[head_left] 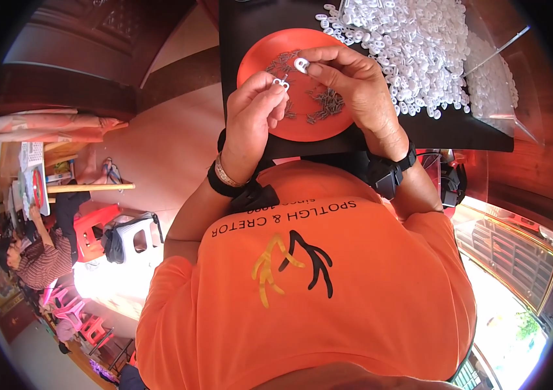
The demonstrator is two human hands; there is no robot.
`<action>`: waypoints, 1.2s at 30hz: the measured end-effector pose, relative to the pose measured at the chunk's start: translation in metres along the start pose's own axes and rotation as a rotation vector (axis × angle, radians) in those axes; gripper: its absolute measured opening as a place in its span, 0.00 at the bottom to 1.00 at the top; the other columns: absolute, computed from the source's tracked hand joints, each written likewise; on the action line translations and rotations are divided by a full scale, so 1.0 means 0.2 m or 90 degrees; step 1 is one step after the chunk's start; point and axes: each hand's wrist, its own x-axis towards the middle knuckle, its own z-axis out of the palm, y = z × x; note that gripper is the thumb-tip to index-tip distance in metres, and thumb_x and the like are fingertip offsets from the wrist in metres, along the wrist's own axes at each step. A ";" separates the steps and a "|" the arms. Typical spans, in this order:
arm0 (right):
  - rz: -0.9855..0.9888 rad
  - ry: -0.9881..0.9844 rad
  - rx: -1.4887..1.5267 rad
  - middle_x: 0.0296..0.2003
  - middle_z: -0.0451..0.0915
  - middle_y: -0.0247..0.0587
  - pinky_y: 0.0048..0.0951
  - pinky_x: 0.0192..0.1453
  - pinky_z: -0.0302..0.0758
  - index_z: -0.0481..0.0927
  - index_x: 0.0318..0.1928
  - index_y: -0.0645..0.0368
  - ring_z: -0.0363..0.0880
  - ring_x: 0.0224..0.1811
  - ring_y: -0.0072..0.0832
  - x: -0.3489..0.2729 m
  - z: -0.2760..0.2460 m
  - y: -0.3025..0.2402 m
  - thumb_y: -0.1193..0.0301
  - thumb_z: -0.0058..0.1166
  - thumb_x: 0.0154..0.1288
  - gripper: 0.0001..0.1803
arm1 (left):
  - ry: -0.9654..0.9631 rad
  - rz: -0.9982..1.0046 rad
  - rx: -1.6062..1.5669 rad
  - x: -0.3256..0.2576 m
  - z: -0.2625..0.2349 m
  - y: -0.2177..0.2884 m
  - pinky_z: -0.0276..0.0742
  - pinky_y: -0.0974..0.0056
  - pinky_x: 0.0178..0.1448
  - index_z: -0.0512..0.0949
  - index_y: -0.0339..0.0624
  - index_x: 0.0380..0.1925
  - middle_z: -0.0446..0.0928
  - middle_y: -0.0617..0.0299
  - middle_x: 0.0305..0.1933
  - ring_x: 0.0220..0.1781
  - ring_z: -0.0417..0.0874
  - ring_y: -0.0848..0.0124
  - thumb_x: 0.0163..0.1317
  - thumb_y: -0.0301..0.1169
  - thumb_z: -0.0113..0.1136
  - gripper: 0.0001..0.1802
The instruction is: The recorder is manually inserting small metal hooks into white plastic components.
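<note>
heap of white plastic clips (pixel 419 49) crowding the right, clear bag (pixel 507 84) beyond, small metal pins (pixel 325 104) littering the orange plate (pixel 260 52), bare black tabletop (pixel 250 19) open on the left

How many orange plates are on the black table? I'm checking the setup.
1. The orange plate lies on the black table, partly behind both hands, left of the white pieces.

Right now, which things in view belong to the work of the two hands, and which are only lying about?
In the work:
left hand, holding a small white clip
right hand, pinching a white ring piece
orange plate with small metal pins
heap of white plastic pieces

Lying about:
red plastic stool
grey stool
</note>
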 end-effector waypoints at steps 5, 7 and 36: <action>0.011 -0.031 0.012 0.38 0.82 0.34 0.20 0.49 0.75 0.81 0.45 0.62 0.79 0.42 0.18 0.00 0.01 0.00 0.77 0.55 0.63 0.10 | 0.004 -0.007 0.049 -0.01 0.01 0.00 0.54 0.75 0.24 0.69 0.41 0.22 0.65 0.70 0.18 0.21 0.61 0.83 0.63 0.34 0.50 0.12; 0.013 -0.042 0.006 0.41 0.82 0.35 0.21 0.49 0.75 0.81 0.45 0.62 0.78 0.43 0.20 0.00 0.02 0.01 0.77 0.54 0.64 0.10 | 0.001 -0.004 0.052 0.00 0.01 0.00 0.54 0.75 0.24 0.68 0.41 0.22 0.66 0.69 0.19 0.21 0.61 0.83 0.63 0.34 0.50 0.13; -0.048 -0.071 -0.028 0.36 0.79 0.35 0.20 0.39 0.77 0.78 0.42 0.66 0.79 0.34 0.19 -0.04 0.06 0.04 0.81 0.55 0.61 0.08 | -0.005 -0.009 0.064 -0.01 0.02 -0.02 0.54 0.76 0.25 0.72 0.40 0.26 0.67 0.70 0.19 0.20 0.61 0.83 0.64 0.34 0.48 0.11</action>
